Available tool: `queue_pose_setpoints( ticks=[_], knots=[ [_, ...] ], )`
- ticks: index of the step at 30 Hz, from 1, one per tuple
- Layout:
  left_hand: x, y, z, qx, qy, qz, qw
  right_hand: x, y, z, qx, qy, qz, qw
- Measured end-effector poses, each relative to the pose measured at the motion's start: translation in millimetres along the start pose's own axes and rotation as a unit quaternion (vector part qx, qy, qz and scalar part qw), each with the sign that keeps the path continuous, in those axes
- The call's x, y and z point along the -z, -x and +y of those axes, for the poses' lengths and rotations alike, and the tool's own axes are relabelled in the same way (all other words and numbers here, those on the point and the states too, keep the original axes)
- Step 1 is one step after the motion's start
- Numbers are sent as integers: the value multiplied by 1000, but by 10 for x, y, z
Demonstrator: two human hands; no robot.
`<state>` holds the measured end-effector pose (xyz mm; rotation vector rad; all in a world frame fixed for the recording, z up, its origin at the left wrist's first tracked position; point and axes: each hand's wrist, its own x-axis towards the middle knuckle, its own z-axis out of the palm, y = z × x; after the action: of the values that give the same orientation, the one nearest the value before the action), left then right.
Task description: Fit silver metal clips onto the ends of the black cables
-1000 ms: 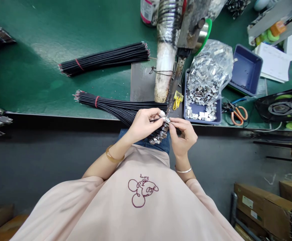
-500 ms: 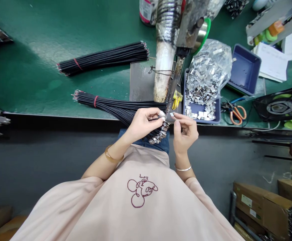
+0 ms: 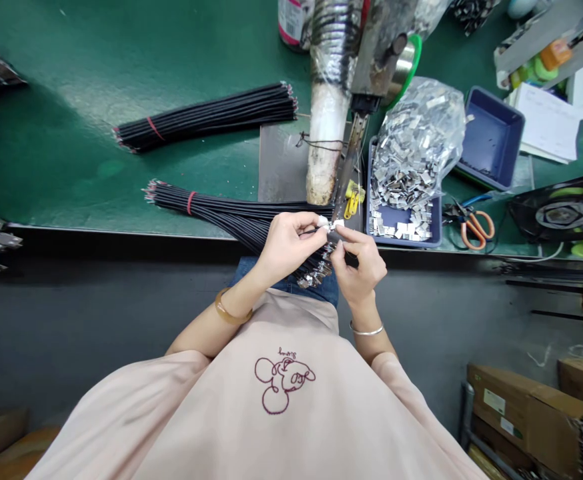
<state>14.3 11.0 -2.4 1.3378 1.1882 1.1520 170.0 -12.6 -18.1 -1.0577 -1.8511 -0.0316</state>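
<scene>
At the table's front edge, my left hand [image 3: 289,245] is closed in a pinch on a black cable from the banded cable bundle [image 3: 226,215]. My right hand [image 3: 360,263] pinches a small silvery metal piece [image 3: 338,225] at that cable's tip. The fingertips of both hands nearly meet, so the exact contact is hidden. Below them, over my lap, hang several cable ends with metal connectors [image 3: 314,273]. Just above my fingers are the soldering fixture's narrow metal arm [image 3: 347,167] and a whitish fume hose [image 3: 324,153].
A blue tray [image 3: 436,227] with a plastic bag of metal pieces [image 3: 416,147] stands right. Beyond are another blue tray [image 3: 494,137], orange-handled pliers [image 3: 477,230] and a black fan [image 3: 561,213]. A second cable bundle [image 3: 211,117] lies left; yellow clips [image 3: 353,200] sit by the arm.
My right hand has moved left, bringing the metal piece up to the cable tip in my left hand. My left hand has hardly moved.
</scene>
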Motion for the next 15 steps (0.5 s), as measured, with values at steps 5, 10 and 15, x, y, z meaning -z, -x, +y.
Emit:
queue_pose_setpoints(
  ticks=[5, 10, 15],
  knots=[
    [-13, -16, 21, 7, 13, 8, 1000, -4, -31, 43, 8, -11, -4, 1000],
    [-16, -10, 34, -1, 31, 24, 999, -4, -89, 25, 23, 14, 3, 1000],
    [-3, -7, 45, 9, 34, 12, 999, 10, -80, 30, 40, 26, 2, 999]
  ],
)
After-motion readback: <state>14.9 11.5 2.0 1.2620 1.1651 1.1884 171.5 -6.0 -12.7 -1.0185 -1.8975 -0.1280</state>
